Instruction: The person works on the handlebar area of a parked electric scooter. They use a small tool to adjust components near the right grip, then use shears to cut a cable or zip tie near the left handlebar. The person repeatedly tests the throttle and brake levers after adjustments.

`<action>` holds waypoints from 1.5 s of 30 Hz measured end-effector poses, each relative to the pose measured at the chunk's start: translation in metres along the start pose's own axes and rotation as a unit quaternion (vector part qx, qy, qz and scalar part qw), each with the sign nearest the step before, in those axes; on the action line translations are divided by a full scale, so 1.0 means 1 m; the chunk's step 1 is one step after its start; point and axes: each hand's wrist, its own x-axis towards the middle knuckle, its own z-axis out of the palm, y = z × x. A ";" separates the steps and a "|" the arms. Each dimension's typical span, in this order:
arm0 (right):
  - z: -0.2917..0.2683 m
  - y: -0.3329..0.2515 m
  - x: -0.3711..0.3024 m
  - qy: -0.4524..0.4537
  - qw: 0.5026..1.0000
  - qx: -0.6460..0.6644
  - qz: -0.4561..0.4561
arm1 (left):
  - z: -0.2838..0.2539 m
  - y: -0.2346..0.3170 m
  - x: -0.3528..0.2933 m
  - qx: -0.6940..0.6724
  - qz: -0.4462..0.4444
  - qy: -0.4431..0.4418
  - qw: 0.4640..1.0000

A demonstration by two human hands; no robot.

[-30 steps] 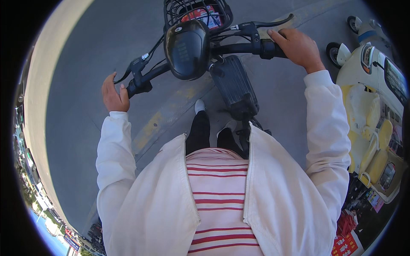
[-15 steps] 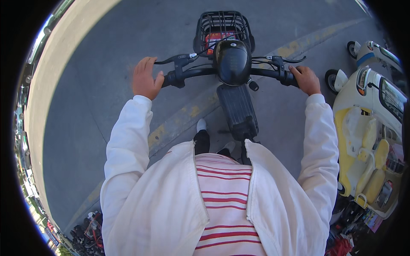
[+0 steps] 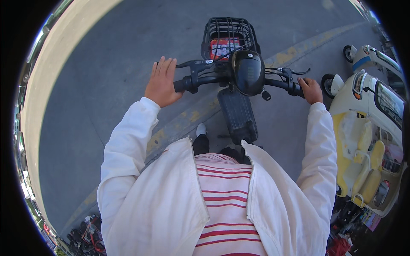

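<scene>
A black electric scooter stands before me, its handlebar [image 3: 212, 79] running left to right behind a rounded black headlight housing [image 3: 248, 73]. My left hand [image 3: 162, 83] is open beside the end of the left grip [image 3: 179, 85], fingers stretched forward near the brake lever [image 3: 183, 65]. Whether its palm touches the grip, I cannot tell. On the other side my right hand [image 3: 311, 90] is closed around the outer end of the right grip [image 3: 295, 89], below the right brake lever [image 3: 302, 71]. The ribbed black footboard [image 3: 236, 112] extends back toward me.
A wire basket [image 3: 230, 21] at the scooter's front holds a red package [image 3: 223, 47]. Cream and yellow small vehicles [image 3: 346, 100] stand close on the right. A worn yellow line [image 3: 188, 113] crosses the grey pavement. Parked two-wheelers [image 3: 87, 234] are at lower left.
The handlebar and basket have shifted to the right in view, and the bar has tilted lower on its right. My left hand's fingers have straightened, while my right hand remains on its grip.
</scene>
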 end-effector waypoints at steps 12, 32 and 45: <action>-0.003 0.006 0.010 -0.006 1.000 0.023 -0.013 | -0.001 0.017 0.000 0.026 -0.050 -0.019 0.998; 0.019 -0.022 -0.059 0.322 0.861 0.023 -0.393 | 0.005 0.034 -0.002 0.077 -0.082 -0.010 0.994; 0.073 -0.085 -0.084 0.157 0.928 -0.074 -0.328 | 0.008 0.035 -0.002 0.093 -0.077 0.010 0.993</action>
